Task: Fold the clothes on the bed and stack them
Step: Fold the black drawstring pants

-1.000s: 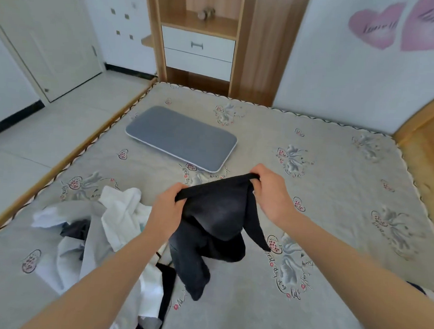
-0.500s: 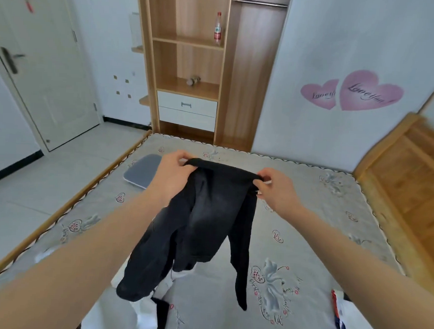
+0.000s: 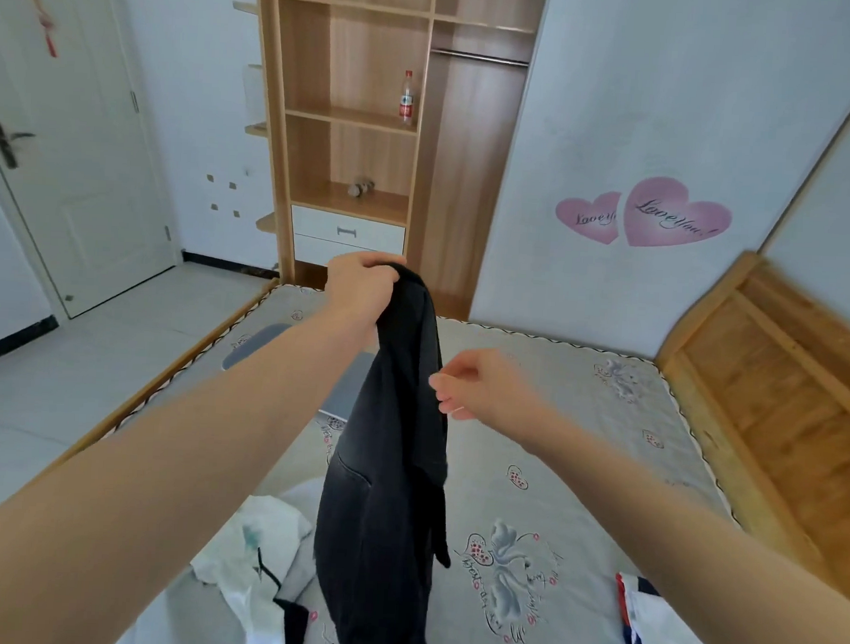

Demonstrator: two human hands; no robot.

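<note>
A black pair of trousers [image 3: 384, 492] hangs in the air over the bed, held high by its top edge in my left hand [image 3: 361, 284], whose fingers are curled round the cloth. My right hand [image 3: 478, 386] hovers just right of the hanging garment with loosely curled fingers and holds nothing. A heap of white and black clothes [image 3: 258, 559] lies on the grey patterned mattress [image 3: 580, 428] at the lower left. A white garment with red and blue trim [image 3: 643, 623] shows at the lower right, partly hidden by my right forearm.
A grey flat board [image 3: 264, 348] lies on the mattress behind my left arm. A wooden wardrobe [image 3: 354, 136] with shelves, drawers and a bottle stands beyond the bed. A wooden headboard [image 3: 793, 390] runs along the right. Tiled floor and a white door are at the left.
My left hand has lifted the black trousers higher. My right hand has let go of the waistband and dropped lower, so the garment now hangs from one hand. The view tilted up.
</note>
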